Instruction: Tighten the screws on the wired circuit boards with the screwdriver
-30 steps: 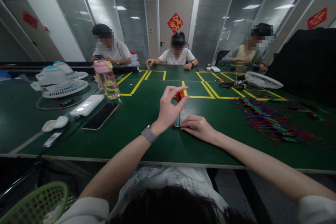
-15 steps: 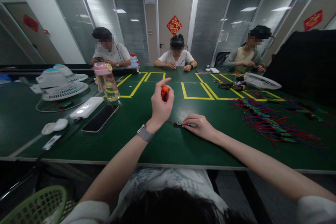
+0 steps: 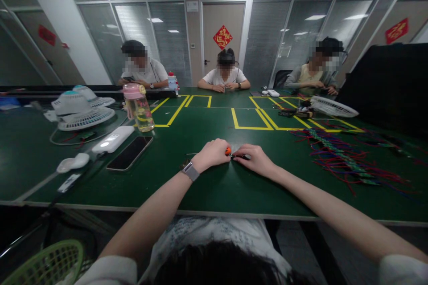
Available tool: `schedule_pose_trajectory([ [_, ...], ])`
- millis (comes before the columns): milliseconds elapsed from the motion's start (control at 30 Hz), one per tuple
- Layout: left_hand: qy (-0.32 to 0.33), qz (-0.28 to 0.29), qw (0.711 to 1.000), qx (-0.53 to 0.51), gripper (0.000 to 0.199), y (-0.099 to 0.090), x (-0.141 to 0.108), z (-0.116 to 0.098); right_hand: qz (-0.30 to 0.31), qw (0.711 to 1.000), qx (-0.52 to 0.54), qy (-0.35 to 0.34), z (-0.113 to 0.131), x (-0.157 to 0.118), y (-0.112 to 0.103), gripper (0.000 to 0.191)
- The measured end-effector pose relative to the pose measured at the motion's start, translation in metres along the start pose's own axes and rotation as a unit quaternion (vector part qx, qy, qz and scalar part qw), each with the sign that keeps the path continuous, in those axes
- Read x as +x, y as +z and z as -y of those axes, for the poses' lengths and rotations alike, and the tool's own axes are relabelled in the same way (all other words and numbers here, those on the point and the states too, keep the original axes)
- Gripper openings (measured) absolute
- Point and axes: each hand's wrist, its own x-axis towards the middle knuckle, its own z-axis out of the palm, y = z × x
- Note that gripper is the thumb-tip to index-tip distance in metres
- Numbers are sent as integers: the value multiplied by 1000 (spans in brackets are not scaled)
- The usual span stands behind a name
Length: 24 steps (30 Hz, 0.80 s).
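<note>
My left hand [image 3: 214, 153] is closed round a small orange-and-black tool [image 3: 228, 150], low over the green table. Most of the tool is inside the fist, so its exact kind does not show. From under that hand a thin line, a wire or a shaft, sticks out to the left. Facing it, my right hand [image 3: 252, 159] pinches a small circuit board [image 3: 245, 157], mostly covered by the fingers. The fingertips of both hands nearly meet where the orange end is.
Right of my hands lies a row of circuit boards [image 3: 341, 156] with red and blue wires. To the left are a phone [image 3: 130, 153], a white power strip [image 3: 113, 139], a drink bottle [image 3: 137, 109] and fans [image 3: 78, 111]. Several people sit across the taped table.
My left hand has come down from above the table to the right hand's fingertips, bringing the orange-and-black tool along. The right hand keeps its place at the circuit board.
</note>
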Motion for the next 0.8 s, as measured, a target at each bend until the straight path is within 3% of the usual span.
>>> schedule_pose_trajectory([
  [233,1,12,1000,11,17,-2,1,-1,15,998,47,44,-2,7,-2,11],
  [400,2,9,1000,23,15,-2,1,-3,32,994,-10,-106,-3,8,-7,17],
  [500,3,5,1000,27,13,-2,0,-5,22,992,-8,-125,-4,8,-7,18],
  [600,5,2,1000,25,14,-4,-2,-5,-5,996,33,-84,-5,8,-7,15],
  [733,11,-10,1000,13,24,-14,-3,0,-51,994,96,27,-2,7,-7,10],
  [800,23,-53,998,-33,36,-22,-3,4,-64,986,134,79,1,7,-6,10],
])
